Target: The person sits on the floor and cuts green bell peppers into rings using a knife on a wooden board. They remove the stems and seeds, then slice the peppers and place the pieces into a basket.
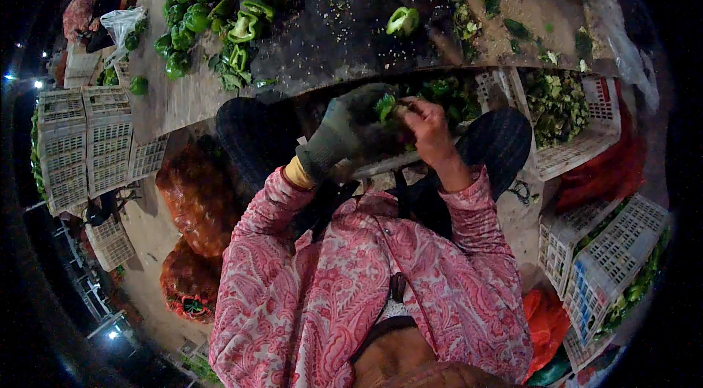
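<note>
My left hand (340, 128), in a grey-green work glove, is closed around a piece of green bell pepper (385, 105) above my lap. Close against it is my bare right hand (430, 131), its fingers pinched together; whatever they grip is too small and dark to make out. Below both hands, between my knees, a crate holds green pepper pieces (445, 92). Ahead, a cut pepper half (403, 21) lies alone on the dark, seed-strewn tabletop (329, 40). Whole green peppers (196, 16) are heaped at its left, with opened pepper halves (245, 25) alongside.
At right stands a white crate (567, 157) of pale green scraps, with more crates (604, 263) nearer me. Stacked crates (86, 142) are at far left. Red mesh sacks (198, 197) sit on the floor by my left side. Clear plastic (622, 43) hangs off the table's right edge.
</note>
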### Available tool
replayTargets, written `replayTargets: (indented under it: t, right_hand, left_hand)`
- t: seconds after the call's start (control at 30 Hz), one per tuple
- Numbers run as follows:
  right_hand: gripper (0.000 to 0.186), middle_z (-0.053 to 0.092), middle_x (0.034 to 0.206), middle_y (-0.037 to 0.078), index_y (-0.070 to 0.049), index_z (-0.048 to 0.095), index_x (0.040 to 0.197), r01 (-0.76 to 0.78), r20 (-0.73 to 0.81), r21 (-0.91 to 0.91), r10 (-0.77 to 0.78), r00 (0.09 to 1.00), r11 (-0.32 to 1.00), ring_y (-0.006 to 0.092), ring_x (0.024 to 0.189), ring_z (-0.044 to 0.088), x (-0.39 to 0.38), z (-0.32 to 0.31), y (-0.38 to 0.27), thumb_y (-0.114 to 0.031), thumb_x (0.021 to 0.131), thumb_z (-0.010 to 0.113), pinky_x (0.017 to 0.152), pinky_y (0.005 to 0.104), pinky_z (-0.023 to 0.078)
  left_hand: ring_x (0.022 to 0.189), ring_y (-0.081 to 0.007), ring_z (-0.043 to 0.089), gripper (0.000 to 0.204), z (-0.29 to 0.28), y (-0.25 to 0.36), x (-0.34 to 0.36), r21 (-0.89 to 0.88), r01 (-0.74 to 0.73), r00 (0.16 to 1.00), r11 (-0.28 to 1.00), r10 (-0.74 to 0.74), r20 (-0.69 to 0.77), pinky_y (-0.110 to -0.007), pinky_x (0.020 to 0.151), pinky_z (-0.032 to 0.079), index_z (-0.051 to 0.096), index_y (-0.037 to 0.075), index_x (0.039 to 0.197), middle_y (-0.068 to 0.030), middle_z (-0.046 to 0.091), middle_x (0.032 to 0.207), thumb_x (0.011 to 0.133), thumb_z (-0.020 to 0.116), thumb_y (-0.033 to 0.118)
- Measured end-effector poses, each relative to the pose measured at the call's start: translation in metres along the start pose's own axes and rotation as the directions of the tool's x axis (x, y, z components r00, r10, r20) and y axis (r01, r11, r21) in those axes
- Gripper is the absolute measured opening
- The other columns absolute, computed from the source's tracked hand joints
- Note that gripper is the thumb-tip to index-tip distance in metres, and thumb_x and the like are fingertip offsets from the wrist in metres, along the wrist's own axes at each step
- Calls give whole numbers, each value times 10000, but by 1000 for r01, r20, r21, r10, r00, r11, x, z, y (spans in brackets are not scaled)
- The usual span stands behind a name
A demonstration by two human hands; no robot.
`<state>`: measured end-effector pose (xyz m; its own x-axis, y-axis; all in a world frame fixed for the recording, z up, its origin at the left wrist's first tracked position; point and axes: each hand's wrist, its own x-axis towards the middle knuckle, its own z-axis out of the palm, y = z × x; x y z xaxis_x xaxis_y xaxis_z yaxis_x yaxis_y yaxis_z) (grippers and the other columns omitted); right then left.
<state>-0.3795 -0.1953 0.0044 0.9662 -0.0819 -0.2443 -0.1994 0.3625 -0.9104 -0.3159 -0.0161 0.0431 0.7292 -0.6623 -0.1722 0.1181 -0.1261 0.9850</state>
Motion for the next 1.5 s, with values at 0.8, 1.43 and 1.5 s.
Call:
replayTargets:
  t: [0.8,1.43,1.5]
  right_hand:
    - [346,613,816,68,-25,584,1080,-271,78,745,323,943,610,162,586,542,-26,-49,7,-340,948,536,522,265,419]
    - [340,666,1021,68,-84,571,1215,50,-162,636,69,984,770,86,671,561,-7,-106,-49,-293,948,559,470,173,327]
    - [359,658,1096,80,-96,574,1238,-10,-248,400,118,962,917,94,660,587,-7,-70,-54,-312,952,568,518,207,399]
  left_hand:
    - [1025,-366,623,671,-55,-27,112,578,-30,928,815,238,-287,-426,851,512,471,54,1346,-208,631,1120,800,716,357]
    - [1066,-349,577,419,-15,13,195,986,-113,987,126,128,96,-466,928,442,673,160,1082,-118,653,1121,777,667,447]
    - [987,-338,617,397,-13,31,195,977,-84,996,194,-14,88,-466,880,468,680,152,1051,-105,674,1073,777,663,439]
